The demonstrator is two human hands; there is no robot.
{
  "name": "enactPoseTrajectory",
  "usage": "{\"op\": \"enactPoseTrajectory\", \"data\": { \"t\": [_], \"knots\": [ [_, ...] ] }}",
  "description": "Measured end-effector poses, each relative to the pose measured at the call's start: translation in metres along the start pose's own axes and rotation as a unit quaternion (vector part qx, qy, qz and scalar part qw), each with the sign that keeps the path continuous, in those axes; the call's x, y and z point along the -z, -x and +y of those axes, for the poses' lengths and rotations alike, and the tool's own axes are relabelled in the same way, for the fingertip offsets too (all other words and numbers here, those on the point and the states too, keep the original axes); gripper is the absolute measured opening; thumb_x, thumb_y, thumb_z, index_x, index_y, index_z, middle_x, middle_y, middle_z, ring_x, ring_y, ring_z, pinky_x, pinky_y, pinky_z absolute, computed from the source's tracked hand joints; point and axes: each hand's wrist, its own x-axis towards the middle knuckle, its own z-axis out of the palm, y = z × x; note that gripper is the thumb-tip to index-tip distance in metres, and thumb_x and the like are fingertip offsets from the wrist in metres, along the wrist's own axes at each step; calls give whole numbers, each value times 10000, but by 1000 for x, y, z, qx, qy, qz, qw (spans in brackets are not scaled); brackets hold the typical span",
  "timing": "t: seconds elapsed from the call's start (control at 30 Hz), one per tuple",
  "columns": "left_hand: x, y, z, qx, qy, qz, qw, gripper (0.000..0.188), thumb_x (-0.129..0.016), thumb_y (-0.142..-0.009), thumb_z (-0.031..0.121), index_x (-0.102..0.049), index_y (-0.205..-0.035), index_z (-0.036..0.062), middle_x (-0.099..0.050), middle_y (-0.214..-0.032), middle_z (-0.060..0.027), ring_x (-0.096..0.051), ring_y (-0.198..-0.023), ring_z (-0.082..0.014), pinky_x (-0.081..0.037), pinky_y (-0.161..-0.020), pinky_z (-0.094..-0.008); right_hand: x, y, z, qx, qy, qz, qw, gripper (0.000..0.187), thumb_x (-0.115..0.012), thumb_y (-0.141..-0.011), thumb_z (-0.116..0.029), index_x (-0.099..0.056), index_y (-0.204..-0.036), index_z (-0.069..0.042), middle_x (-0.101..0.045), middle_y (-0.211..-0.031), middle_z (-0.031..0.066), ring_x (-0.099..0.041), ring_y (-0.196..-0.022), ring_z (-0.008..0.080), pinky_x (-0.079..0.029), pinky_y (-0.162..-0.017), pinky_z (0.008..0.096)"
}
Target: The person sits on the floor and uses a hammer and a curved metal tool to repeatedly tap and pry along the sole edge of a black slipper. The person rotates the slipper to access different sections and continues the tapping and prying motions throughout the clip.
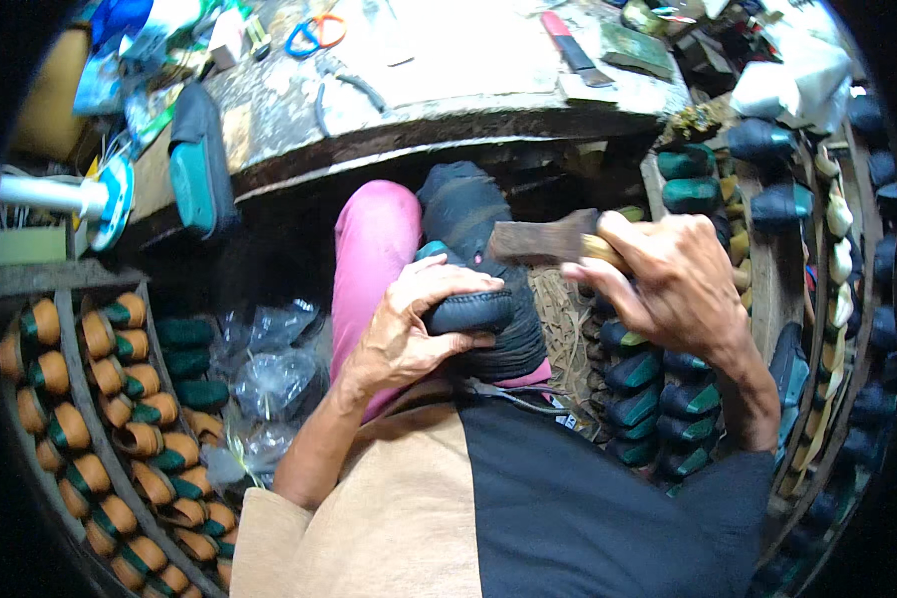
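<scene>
A dark blue-black shoe upper stretched on a teal last (473,304) rests on my lap, over a pink trouser leg (369,259). My left hand (409,324) wraps around the shoe's near end, fingers curled over its edge. My right hand (668,274) grips the yellowish handle of a hammer whose dark brown head (538,242) hovers just above the shoe's toe side. Black material (463,199) lies on my knee beyond the shoe.
A worn workbench (448,85) runs across the top with orange-blue scissors (314,33), a red-handled knife (573,48) and pliers (344,90). Racks of orange-and-green lasted shoes (120,419) stand at left. Teal and dark lasts (658,389) fill shelves at right. Plastic bags (269,379) lie on the floor.
</scene>
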Motion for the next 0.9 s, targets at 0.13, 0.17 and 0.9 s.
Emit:
{"op": "enactPoseTrajectory", "data": {
  "t": [0.13,0.17,0.9],
  "knots": [
    [21,18,5,-13,-2,1,1000,611,-983,-809,163,-798,-1391,121,-812,-1416,-69,-726,-1376,-299,-396,-1330,-552,-6,-5,-7,83,-133,-92,983,530,-681,-1118,-578,-676,-898,-96,-645,-596,127,-665,-485,335,-516,-493,452],
    [23,22,7,-17,3,-7,1000,606,-979,-813,153,-798,-1390,118,-809,-1420,-75,-719,-1388,-302,-397,-1331,-547,-11,-10,-9,9,-155,-102,982,453,-745,-1097,-454,-709,-869,-65,-649,-645,185,-706,-624,422,-527,-601,519],
    [20,52,14,22,-29,32,999,572,-997,-820,210,-799,-1339,73,-817,-1371,-143,-746,-1365,-339,-442,-1304,-585,-33,-36,-6,-41,-419,-227,878,570,-685,-1157,-452,-713,-859,32,-539,-609,116,-476,-522,226,-396,-534,420]
  ]
}}
